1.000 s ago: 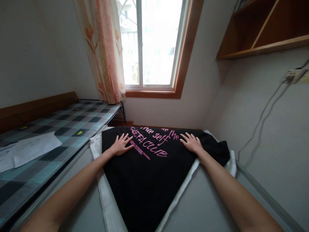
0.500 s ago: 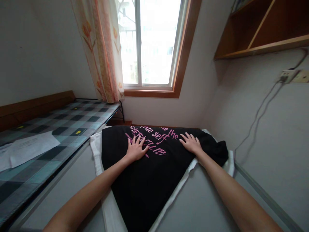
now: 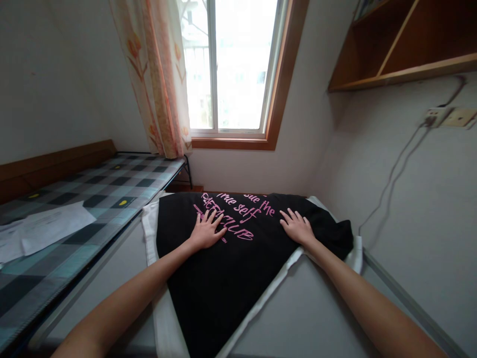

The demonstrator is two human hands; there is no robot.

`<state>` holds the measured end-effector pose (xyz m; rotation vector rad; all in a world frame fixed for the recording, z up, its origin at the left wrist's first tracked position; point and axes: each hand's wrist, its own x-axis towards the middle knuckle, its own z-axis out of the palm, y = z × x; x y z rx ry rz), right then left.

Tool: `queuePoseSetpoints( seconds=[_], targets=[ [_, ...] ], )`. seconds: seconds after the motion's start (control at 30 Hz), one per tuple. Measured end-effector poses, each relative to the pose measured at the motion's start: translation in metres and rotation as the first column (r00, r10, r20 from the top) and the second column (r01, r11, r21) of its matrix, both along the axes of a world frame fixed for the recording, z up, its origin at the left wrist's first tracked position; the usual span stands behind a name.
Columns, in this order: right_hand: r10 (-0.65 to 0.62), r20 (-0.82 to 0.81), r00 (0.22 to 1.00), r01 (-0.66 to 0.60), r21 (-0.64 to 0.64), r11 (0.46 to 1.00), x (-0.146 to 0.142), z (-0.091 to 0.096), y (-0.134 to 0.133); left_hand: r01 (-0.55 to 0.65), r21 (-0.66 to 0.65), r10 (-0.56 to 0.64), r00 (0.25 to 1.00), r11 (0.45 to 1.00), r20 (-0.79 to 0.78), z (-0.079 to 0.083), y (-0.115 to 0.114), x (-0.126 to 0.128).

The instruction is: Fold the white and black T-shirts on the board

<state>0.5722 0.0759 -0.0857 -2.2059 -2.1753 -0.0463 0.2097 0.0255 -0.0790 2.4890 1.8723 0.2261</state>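
A black garment [image 3: 231,278] with pink lettering lies spread over a grey-white surface [image 3: 283,318], its near part narrowing toward me. White cloth [image 3: 149,233] shows beneath it along the left side and the slanting right edge. My left hand [image 3: 206,231] rests on the lettering, fingers spread and palm down. Flat on the garment to the right of the lettering is my right hand [image 3: 297,226], its fingers apart too. Neither hand grips the fabric. At the far right the black cloth is bunched against the surface's edge. The garment's far end is cut off from sight.
On the left stands a bed with a checked mattress [image 3: 149,176] and white papers [image 3: 55,226] on it. A curtain [image 3: 164,89] hangs beside the window [image 3: 242,64]. A wooden shelf [image 3: 402,74] juts out at upper right, above a socket [image 3: 437,117] with a dangling cable.
My left hand has slid slightly toward me and left; my right hand has shifted slightly right. More lettering shows at the garment's far edge. The view has turned a little.
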Motion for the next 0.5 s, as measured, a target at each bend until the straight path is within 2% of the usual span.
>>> queuePoseSetpoints(
  seconds=[0.5],
  targets=[
    [-0.056,0.06,0.997,0.057,-0.01,0.998,-0.017,0.005,-0.068,0.14,0.019,-0.14,0.99,0.99,0.009,0.0,-0.028,-0.027]
  ],
)
